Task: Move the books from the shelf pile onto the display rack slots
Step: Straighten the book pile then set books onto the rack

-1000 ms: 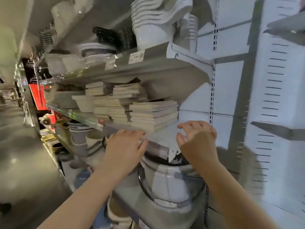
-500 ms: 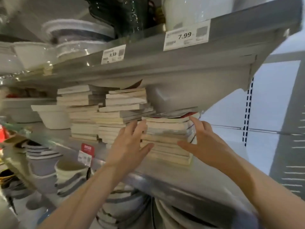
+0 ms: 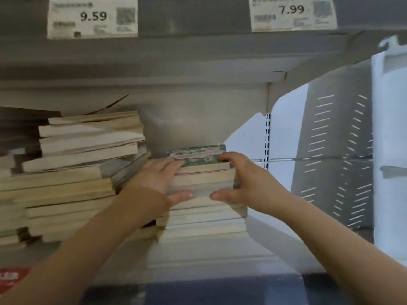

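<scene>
The book pile is lying flat on the grey shelf, its page edges facing near, with a green-covered book on top. The left hand is gripping the upper part of the pile from the left: its fingers are curling over the green cover while the thumb is pressing the page edges lower down. The right hand is doing the same from the right, fingers hooking over the top book's right end. Just left, taller untidy stacks are crowding the shelf. Above, an upper shelf is carrying 2 price tags, 9.59 and 7.99. A slotted panel is standing far right.
</scene>
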